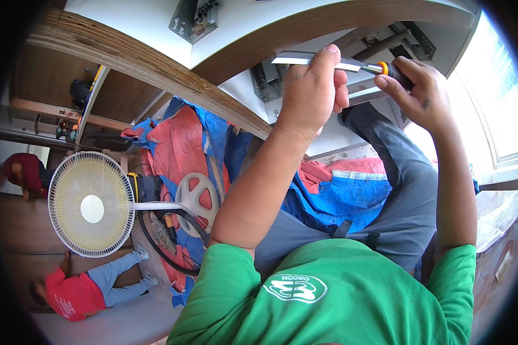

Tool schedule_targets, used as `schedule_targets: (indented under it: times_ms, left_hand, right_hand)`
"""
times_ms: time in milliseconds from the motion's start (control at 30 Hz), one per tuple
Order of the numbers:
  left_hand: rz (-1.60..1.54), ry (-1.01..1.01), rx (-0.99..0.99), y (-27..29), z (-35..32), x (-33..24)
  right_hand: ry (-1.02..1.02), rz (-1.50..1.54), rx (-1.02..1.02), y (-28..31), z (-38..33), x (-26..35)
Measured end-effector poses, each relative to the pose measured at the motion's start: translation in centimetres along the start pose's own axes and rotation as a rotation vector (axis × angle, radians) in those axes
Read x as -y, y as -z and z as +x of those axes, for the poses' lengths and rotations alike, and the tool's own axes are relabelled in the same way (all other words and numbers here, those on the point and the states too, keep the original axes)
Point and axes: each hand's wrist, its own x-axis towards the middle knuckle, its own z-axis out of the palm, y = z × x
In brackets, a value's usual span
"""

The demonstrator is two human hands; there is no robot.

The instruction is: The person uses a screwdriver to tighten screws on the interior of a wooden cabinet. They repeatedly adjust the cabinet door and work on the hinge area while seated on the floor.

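A chisel-like hand tool point(385, 69) with a black and orange handle is gripped in my right hand point(423, 95), fingers wrapped round the handle. Its steel part points left towards my left hand point(311, 86). My left thumb presses on a long, shiny flat metal blade point(296, 58), with the fingers curled beneath. Whether this blade and the handle are one piece is hard to tell. Both hands are raised just in front of a curved wood-faced panel edge point(247, 49). Behind them, grey metal fittings point(266, 80) sit on a white cabinet surface, partly hidden by my left hand.
A wooden beam point(138, 60) slants across the upper left. Blue and red tarpaulin point(181, 135) lies around my legs. A white standing fan point(91, 204), cables point(161, 230) and a person in a red shirt point(75, 290) are at left, a bright window point(495, 98) at right.
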Motion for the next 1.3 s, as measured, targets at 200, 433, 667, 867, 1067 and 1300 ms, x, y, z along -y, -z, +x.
schedule_targets:
  times_ms: [200, 433, 667, 867, 1067, 1300]
  left_hand:
    - [0.004, -0.017, 0.065, -0.3, -0.1, 0.0]
    - [-0.017, 0.027, -0.012, -0.1, 0.0, -0.2]
    - [0.014, 0.062, -0.142, 0.3, -0.2, -0.3]
    - [-0.004, 0.023, -0.033, 0.5, -0.1, 0.1]
    - [-0.044, 0.045, -0.104, 0.7, 0.0, -0.1]
    - [-0.023, 0.075, -0.174, 0.8, -0.2, -0.5]
  right_hand:
    - [-0.055, 0.013, 0.036, 0.3, 0.2, 0.3]
    - [-0.06, -0.028, 0.034, 0.4, 0.3, 0.6]
    - [0.023, -0.027, 0.024, 0.2, 0.6, 0.9]
    - [-0.072, -0.014, 0.041, -0.1, 0.2, 1.2]
    - [-0.017, -0.021, 0.075, 0.0, 0.7, 1.3]
    - [0.06, -0.048, 0.008, 0.3, 0.8, 1.4]
